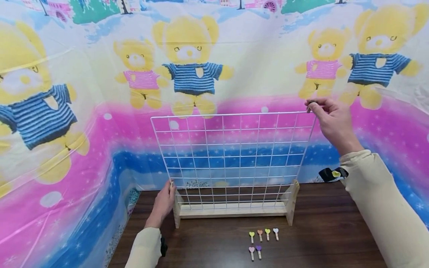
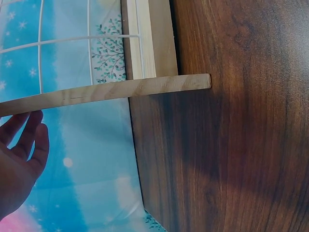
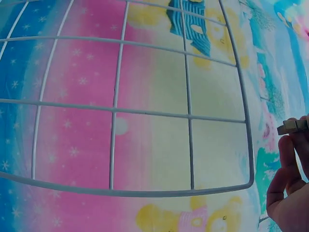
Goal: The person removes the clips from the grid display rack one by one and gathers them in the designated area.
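Observation:
A white wire grid (image 1: 231,156) stands upright in a wooden stand (image 1: 234,213) on the dark table. My left hand (image 1: 164,203) holds the stand's left side piece near its upper end; in the left wrist view, fingertips (image 2: 35,118) press against the wood. Up at the grid's top right corner, my right hand (image 1: 335,121) pinches a small wooden clothespin (image 3: 292,126) between thumb and fingers. In the head view the clothespin has a dark top and its end overlaps the grid's top wire. The right wrist view shows the grid corner bare beside that hand.
Several heart-topped mini clothespins (image 1: 259,235) lie in two rows on the table (image 1: 207,245), in front of the stand: yellow, orange, white, pink and purple. A cloth backdrop (image 1: 254,74) printed with teddy bears hangs behind and at both sides.

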Demonstrator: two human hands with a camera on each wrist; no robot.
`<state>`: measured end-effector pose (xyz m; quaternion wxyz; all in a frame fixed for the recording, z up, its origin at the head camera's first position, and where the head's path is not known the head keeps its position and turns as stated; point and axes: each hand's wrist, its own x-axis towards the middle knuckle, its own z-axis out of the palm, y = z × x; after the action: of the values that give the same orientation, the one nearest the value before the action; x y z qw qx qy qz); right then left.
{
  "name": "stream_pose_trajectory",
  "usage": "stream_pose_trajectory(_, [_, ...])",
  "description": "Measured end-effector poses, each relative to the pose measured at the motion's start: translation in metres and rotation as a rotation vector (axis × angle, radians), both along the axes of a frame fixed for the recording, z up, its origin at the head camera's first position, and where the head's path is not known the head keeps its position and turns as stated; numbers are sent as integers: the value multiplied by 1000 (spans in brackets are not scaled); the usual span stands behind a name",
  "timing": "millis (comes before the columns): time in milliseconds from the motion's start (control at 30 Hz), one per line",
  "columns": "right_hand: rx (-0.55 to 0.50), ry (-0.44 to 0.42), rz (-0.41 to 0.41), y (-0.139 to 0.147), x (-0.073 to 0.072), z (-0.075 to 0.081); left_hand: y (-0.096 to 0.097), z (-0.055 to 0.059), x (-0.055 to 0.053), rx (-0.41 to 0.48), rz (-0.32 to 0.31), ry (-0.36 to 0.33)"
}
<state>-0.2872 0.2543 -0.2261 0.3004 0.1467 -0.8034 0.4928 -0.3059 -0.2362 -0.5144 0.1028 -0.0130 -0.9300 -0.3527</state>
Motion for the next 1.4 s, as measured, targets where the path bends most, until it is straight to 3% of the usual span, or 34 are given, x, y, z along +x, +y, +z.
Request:
stream_pose_trajectory(333, [154, 86, -25, -8, 21, -21, 0, -1, 0, 3, 6, -3])
stream_pose_trajectory(600, [157, 77, 73, -9, 36, -56, 1, 0, 0, 8, 1, -9])
stream_pose_trajectory(967, [241, -50, 84, -13, 48, -113, 1, 1, 2, 8, -4, -1])
stream_pose_trajectory(1400, [247, -125, 146, -18, 60, -148, 1, 1, 1, 4, 1, 6])
